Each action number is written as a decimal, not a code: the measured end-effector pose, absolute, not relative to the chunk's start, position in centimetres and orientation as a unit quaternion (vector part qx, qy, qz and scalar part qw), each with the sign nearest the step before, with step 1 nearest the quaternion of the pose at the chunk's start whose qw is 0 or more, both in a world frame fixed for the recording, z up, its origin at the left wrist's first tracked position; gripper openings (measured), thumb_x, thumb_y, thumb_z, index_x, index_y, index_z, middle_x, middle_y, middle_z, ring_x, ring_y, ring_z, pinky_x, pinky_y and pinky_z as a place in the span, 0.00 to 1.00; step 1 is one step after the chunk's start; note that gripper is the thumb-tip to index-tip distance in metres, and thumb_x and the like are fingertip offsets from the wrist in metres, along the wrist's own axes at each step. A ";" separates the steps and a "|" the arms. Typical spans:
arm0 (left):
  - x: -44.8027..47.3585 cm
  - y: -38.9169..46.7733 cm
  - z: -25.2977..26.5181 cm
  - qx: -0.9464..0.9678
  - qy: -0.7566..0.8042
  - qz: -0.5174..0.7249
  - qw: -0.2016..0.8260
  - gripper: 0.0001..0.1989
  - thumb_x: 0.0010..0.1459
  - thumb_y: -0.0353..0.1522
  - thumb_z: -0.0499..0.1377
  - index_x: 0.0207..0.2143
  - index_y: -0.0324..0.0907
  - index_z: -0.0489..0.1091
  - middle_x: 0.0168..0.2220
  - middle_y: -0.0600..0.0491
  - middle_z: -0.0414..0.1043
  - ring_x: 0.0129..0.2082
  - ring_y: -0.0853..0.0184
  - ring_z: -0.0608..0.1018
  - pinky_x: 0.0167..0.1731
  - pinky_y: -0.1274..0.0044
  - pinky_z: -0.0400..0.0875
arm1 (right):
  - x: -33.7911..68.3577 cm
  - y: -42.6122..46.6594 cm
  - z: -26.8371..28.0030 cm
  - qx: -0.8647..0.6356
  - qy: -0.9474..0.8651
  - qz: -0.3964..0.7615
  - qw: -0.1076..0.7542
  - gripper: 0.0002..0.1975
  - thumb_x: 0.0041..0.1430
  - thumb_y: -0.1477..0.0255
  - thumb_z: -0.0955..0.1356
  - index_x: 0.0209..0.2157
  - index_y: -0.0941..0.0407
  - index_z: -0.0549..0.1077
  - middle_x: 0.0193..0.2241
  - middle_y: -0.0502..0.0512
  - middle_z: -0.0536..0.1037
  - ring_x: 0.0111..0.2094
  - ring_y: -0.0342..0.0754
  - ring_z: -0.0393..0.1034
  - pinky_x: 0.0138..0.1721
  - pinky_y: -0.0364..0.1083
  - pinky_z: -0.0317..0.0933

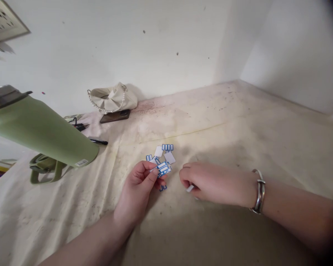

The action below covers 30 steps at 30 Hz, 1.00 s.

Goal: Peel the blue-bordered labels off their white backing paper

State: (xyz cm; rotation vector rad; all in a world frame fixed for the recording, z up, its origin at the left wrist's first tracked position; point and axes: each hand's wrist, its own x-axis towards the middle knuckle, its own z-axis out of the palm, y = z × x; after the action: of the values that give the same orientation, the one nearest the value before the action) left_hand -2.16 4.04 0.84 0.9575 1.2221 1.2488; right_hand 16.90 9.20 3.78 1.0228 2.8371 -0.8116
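Observation:
My left hand point(140, 188) pinches several small blue-and-white labels point(163, 168) between thumb and fingers, held just over the cloth. Around and beyond it lie loose pieces: a plain white piece point(170, 157), another white piece point(158, 151), and blue-edged labels point(167, 147) at the back. To the right, my right hand point(205, 183), with a silver bangle at the wrist, is closed. A small white piece point(190, 188) sticks out between its thumb and fingers; the rest of it is hidden by the hand.
A creased cream cloth point(224, 136) covers the surface. At left stands a tall green tumbler point(50, 129) with a handle. Behind are a cream bag point(113, 96) with a bead chain, a dark phone point(115, 116) and a black pen point(99, 142). A wall borders the back.

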 end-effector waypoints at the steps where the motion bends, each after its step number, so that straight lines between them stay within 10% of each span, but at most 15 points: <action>1: -2.2 4.0 0.8 0.404 0.515 0.525 0.544 0.04 0.54 0.32 0.59 0.31 0.41 0.65 0.25 0.55 0.73 0.23 0.73 0.73 0.26 0.81 0.67 | 17.0 9.2 3.7 0.322 0.911 -0.258 0.005 0.06 0.47 0.82 0.66 0.27 0.57 0.68 0.30 0.52 0.73 0.30 0.45 0.66 0.29 0.41 0.53; 15: -2.4 4.0 0.7 0.416 0.508 0.520 0.547 0.03 0.56 0.31 0.57 0.31 0.41 0.66 0.25 0.55 0.73 0.24 0.73 0.73 0.27 0.80 0.66 | 16.9 10.3 4.3 0.414 0.824 -0.364 -0.130 0.02 0.52 0.73 0.64 0.29 0.56 0.68 0.20 0.45 0.67 0.21 0.39 0.58 0.21 0.40 0.48; 30: -2.5 4.0 0.5 0.421 0.509 0.508 0.552 0.03 0.57 0.31 0.57 0.32 0.41 0.65 0.26 0.56 0.73 0.24 0.73 0.73 0.27 0.80 0.66 | 16.7 10.6 4.6 0.486 0.724 -0.454 -0.184 0.20 0.62 0.65 0.55 0.41 0.51 0.75 0.22 0.50 0.67 0.24 0.45 0.61 0.28 0.44 0.54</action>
State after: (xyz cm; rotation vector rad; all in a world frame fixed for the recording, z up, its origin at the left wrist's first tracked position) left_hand -2.47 3.96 0.51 0.9958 1.2046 1.2022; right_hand 16.67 10.65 4.55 1.7347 2.5870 -1.6204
